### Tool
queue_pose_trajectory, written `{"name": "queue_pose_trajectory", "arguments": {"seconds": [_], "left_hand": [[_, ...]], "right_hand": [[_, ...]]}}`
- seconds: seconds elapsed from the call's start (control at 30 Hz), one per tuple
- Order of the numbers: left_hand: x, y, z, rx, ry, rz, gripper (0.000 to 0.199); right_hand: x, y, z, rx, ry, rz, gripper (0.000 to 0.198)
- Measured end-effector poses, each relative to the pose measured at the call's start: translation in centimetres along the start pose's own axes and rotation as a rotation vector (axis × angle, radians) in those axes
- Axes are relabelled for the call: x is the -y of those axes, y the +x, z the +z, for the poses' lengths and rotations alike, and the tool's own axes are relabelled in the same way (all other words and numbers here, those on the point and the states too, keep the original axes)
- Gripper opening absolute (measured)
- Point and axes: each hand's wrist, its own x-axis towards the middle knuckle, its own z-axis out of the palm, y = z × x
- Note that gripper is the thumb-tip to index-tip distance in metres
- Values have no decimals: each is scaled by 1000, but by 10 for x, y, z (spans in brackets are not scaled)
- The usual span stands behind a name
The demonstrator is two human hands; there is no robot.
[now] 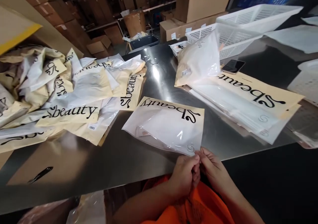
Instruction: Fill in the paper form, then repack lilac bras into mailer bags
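A plastic packaging bag (164, 126) with a cream "Sbeauty" band lies on the metal table in front of me, its print upside down to my view. Its clear front shows something pale inside that I cannot make out. At the bag's near right corner, my left hand (185, 172) is closed with thumb and fingers pressed together. My right hand (213, 167) pinches the same corner from the other side, so the two hands almost touch. What lies between the fingertips is mostly hidden.
A pile of filled "Sbeauty" bags (86, 85) spreads over the table's left side. Flat bags are stacked (248, 101) at the right, with a plump bag (198, 60) and a phone (233, 66) by them. White baskets (263, 19) stand behind. A black cutter-like tool (41, 175) lies front left.
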Motion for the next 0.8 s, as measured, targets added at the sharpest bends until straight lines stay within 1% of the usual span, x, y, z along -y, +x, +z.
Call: {"name": "queue_pose_trajectory", "arguments": {"seconds": [0.07,0.1,0.17,0.23,0.3,0.33,0.37,0.4,0.43,0.47,0.5,0.53,0.57,0.6,0.63,0.67,0.7,0.73,0.77,0.8], "left_hand": [[-20,-4,-9,-125,-79,19,52],[-32,-7,-20,-204,-119,43,51],[-57,-17,-50,-352,-183,132,49],[-79,-31,-84,-474,-221,234,48],[-94,-46,-113,-567,-244,312,47],[-97,-53,-122,-602,-251,343,46],[-99,-59,-129,-631,-255,371,45],[-99,-63,-133,-649,-253,394,44],[-98,-67,-134,-664,-246,419,43],[-97,-70,-134,-671,-229,441,42],[-97,-71,-134,-667,-201,457,43],[-97,-72,-132,-655,-161,467,45],[-99,-72,-131,-638,-104,474,48],[-101,-72,-130,-616,-37,479,51],[-104,-71,-129,-593,31,482,54],[-108,-70,-128,-569,86,484,56],[-112,-69,-127,-548,136,488,58],[-117,-67,-126,-529,187,492,60],[-121,-66,-124,-519,237,505,61],[-125,-64,-123,-527,283,529,62]], "right_hand": [[3,3,-7,-93,50,-49,48],[5,5,-11,-138,98,-70,49],[10,8,-24,-197,209,-87,49],[14,9,-39,-234,274,-71,49],[17,10,-55,-248,230,-50,49],[17,10,-63,-248,144,-42,48],[16,10,-69,-272,6,-44,46],[16,10,-75,-336,-177,-68,42],[16,10,-79,-444,-385,-135,40],[16,9,-81,-566,-604,-252,41],[16,7,-82,-654,-814,-407,47],[18,6,-81,-672,-998,-575,56],[19,4,-79,-600,-1155,-726,65],[22,4,-75,-453,-1291,-837,72],[24,3,-71,-288,-1403,-908,72],[26,4,-67,-155,-1489,-957,64],[29,5,-64,-76,-1549,-1010,51],[31,7,-62,-43,-1587,-1075,39],[34,9,-61,-39,-1601,-1141,30],[37,12,-60,-55,-1590,-1197,27]]}}
